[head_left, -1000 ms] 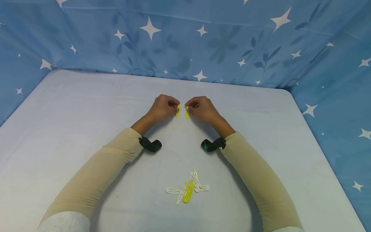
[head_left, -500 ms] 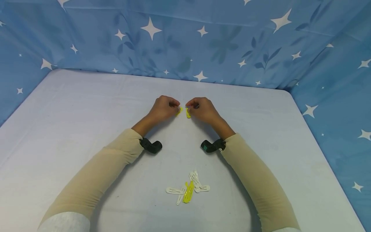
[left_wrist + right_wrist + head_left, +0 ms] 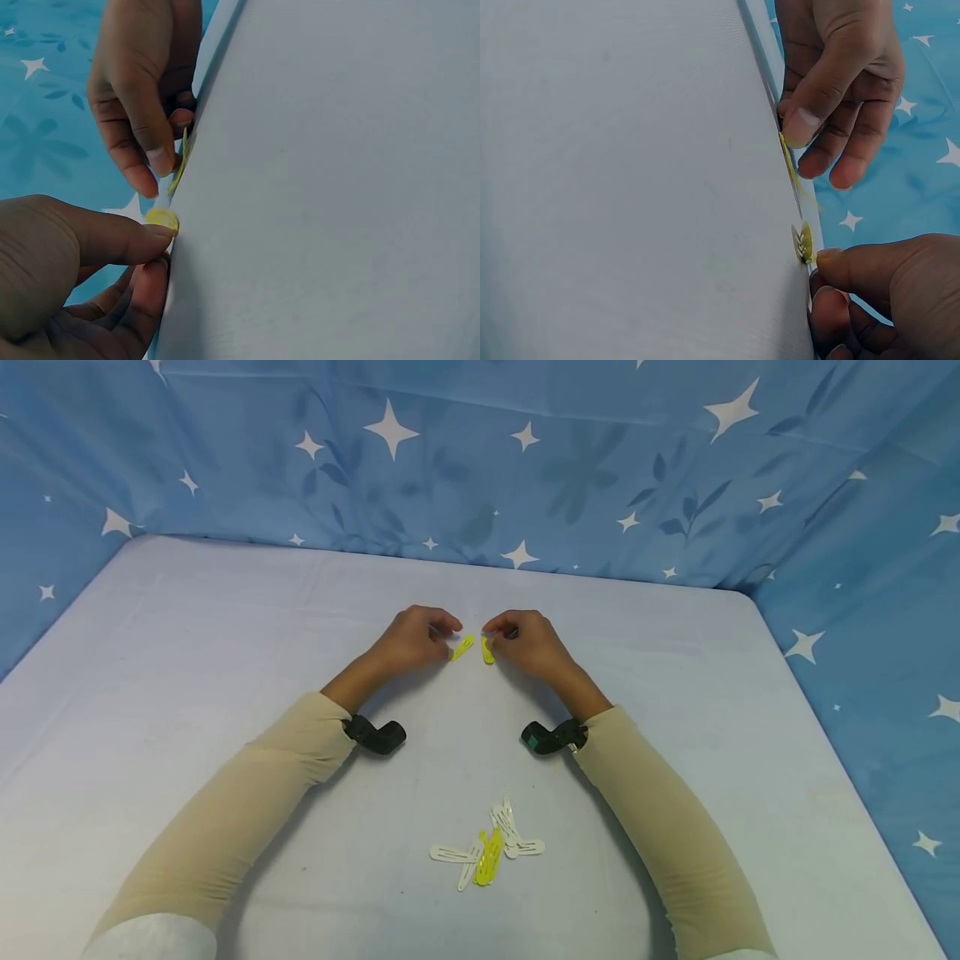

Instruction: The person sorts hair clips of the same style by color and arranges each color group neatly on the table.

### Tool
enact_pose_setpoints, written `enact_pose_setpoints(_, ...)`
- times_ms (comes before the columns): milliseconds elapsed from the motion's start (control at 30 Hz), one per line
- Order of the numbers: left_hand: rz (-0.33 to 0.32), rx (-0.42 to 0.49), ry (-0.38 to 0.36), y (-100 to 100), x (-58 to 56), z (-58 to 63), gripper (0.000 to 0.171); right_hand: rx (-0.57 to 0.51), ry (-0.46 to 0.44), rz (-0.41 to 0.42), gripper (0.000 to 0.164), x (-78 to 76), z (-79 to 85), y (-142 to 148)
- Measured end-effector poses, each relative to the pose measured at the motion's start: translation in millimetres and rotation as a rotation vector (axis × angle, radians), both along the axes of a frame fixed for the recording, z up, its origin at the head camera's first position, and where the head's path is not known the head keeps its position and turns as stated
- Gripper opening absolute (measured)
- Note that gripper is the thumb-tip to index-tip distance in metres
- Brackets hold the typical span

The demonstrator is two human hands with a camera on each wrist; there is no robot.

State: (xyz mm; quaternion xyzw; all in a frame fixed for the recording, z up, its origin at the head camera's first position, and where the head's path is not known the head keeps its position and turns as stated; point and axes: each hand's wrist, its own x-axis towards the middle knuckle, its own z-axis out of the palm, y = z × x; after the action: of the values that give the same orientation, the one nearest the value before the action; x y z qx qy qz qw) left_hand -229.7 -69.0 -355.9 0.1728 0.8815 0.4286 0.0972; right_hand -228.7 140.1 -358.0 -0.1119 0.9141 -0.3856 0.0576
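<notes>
In the head view my left hand pinches one end of a yellow snap hair clip, which slants up to the right. Facing it, my right hand holds another yellow snap hair clip between thumb and fingers. A small gap separates the two clips. The left wrist view has the left-hand clip at the thumb tip, its lower part hidden. Leaf-like cutouts show on the right-hand clip in the right wrist view; that clip looks spread apart there.
Nearer the body, a loose pile holds several white hair clips and yellow hair clips. All lie on a white-covered table. A blue curtain with stars hangs behind it and along the sides.
My left hand has drawn back slightly left, and its clip has turned from nearly upright to slanted, with more of it showing. The right hand has barely moved; its clip has tilted slightly.
</notes>
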Motion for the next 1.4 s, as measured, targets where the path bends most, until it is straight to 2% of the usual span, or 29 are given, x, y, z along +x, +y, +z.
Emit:
enact_pose_setpoints(200,-0.036,-0.038,0.036,2.8,1.3,0.6,0.034,0.002,-0.007,-0.009,0.020,0.6,-0.6,1.9)
enact_pose_setpoints(400,-0.117,-0.011,0.175,-1.2,4.2,-2.8,0.034,-0.022,-0.004,0.012,0.021,2.7,-0.9,5.4)
enact_pose_setpoints(467,-0.150,-0.006,0.198,-2.3,3.9,-2.7,0.036,-0.037,0.005,0.025,0.022,3.8,-1.1,7.7)
enact_pose_setpoints(833,-0.252,-0.076,0.177,-8.0,-4.3,-3.7,0.045,-0.142,-0.009,0.046,0.023,6.4,-3.2,15.6)
enact_pose_setpoints(1167,-0.235,-0.096,0.150,-6.3,-4.6,-3.1,0.044,-0.180,-0.060,0.033,0.023,9.3,-0.8,19.3)
enact_pose_setpoints(1400,-0.177,-0.155,0.158,-3.0,-3.7,-2.1,0.052,-0.199,-0.070,0.032,0.024,11.0,-1.4,22.5)
